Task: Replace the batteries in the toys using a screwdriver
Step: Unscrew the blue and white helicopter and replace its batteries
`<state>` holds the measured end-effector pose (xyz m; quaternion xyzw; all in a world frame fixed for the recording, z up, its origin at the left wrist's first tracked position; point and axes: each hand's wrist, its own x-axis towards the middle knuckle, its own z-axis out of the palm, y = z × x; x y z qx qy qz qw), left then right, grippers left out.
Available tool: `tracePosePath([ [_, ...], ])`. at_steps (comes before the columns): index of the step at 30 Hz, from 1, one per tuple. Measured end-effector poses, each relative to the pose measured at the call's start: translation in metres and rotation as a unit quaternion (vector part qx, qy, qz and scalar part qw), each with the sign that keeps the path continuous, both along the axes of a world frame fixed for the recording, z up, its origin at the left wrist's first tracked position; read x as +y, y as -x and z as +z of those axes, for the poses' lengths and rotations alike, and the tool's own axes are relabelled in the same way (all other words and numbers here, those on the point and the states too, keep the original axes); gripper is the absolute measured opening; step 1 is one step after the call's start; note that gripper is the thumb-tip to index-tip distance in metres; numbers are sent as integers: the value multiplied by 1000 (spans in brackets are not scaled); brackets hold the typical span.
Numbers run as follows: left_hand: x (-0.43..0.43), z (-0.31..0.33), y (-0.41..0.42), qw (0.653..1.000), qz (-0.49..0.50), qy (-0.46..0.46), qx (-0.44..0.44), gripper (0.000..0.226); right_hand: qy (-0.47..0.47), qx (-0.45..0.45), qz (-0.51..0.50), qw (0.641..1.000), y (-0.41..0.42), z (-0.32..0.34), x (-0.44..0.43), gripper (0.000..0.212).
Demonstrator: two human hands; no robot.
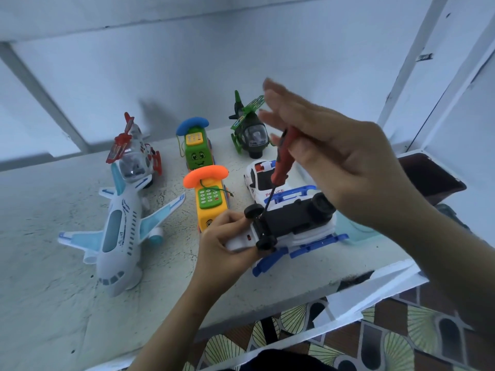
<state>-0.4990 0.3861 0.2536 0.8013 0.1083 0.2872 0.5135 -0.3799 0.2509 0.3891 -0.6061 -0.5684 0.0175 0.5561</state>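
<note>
Screwdriver (284, 159) with a red handle stands tilted over the overturned toy (290, 219), its dark shaft running down to the toy's black underside near the front wheels; right hand (344, 162) holds the handle between thumb and fingers, the upper fingers stretched out and blurred; left hand (223, 243) grips the white nose end of the toy, fingers curled round it; the toy lies wheels-up near the front edge of the surface (53, 290), its blue rotor blades pressed beneath it; just behind it sits a white police car (263, 179); to the left a yellow phone toy (210, 200) with an orange receiver, and behind that a green phone toy (197, 151) with a blue receiver; a green helicopter (250, 131) stands at the back, partly behind the right hand; a white airplane (120, 236) lies at the left, with a red-and-white helicopter (135, 156) just behind its tail
</note>
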Motion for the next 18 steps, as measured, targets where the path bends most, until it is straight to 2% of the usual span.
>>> tracePosePath([
  [3,0,0,0,1000,-3,3,-2,41,1,29,34,999,-1,3,1,43],
  [5,0,0,0,1000,-5,6,-3,40,-5,10,11,1000,1,5,1,46],
  [8,0,1,-1,1000,-6,8,-4,39,-28,-122,-89,988,4,5,3,40],
  [10,0,1,-2,1000,-10,9,-3,38,-23,-168,-114,979,2,3,5,38],
  [12,0,2,-1,1000,-14,10,-3,37,1,-129,-85,988,0,1,7,40],
  [15,1,2,-1,1000,-16,-2,-3,36,45,9,42,998,-1,5,4,51],
  [16,0,2,0,1000,-16,-5,-2,36,53,30,62,996,0,7,3,54],
  [18,0,2,0,1000,-16,0,-4,36,52,-13,24,998,2,9,2,55],
])
